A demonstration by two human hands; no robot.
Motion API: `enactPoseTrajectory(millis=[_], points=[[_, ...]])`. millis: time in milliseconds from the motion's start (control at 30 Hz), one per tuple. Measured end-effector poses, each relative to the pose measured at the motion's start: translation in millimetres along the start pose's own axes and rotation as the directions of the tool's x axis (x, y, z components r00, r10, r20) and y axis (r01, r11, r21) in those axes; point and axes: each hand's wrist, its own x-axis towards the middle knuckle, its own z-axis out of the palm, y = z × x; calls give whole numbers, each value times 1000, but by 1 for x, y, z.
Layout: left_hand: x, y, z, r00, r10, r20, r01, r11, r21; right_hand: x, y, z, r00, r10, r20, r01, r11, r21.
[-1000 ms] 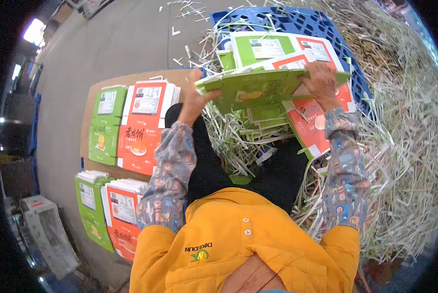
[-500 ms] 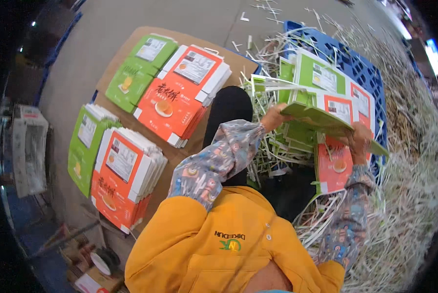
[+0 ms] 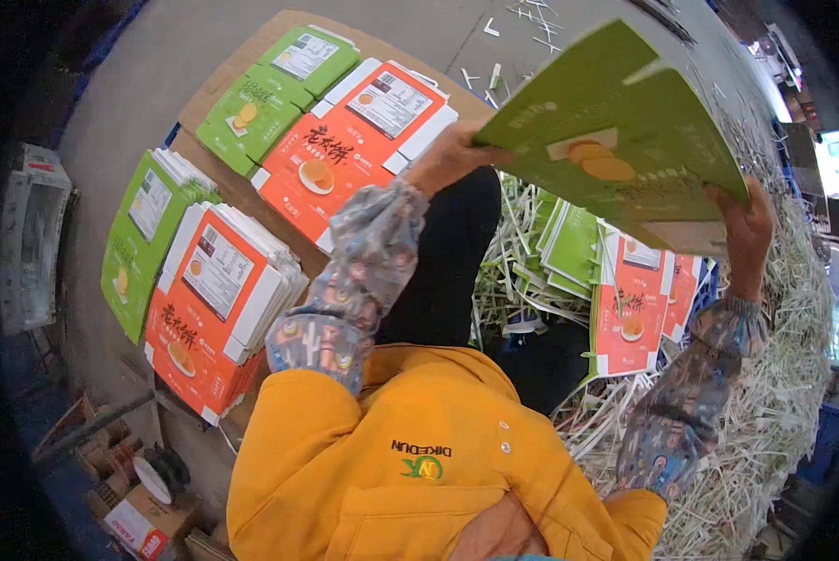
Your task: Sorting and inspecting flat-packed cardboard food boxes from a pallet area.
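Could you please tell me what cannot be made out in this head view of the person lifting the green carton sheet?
- Left hand: its fingertips are hidden behind the green carton sheet.
- Right hand: its palm is hidden under the sheet's edge.
- Blue pallet: almost wholly covered by orange flat cartons and paper trimmings.
- Box by the lower left rim: too dark to make out its contents.
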Motion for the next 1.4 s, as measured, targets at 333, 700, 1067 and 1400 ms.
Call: enactPoseTrajectory(millis=[333, 700, 1067, 1400], points=[[-92, 28, -63, 833, -68, -550, 17, 995, -97, 116, -120, 60, 932, -297, 208, 331, 931, -155], [-114, 102, -226, 375, 437, -817, 290, 782, 551, 153, -158, 55, 787, -526, -322, 498, 850, -172], [-164, -74, -386, 312, -232, -921, -144, 947, -287, -22, 8, 204, 958, 121, 258, -130, 991, 17], [-193, -136, -416, 10, -560, -829, 47, 828, -559, -144, 55, 171, 733, 526, 431, -535, 837, -114]])
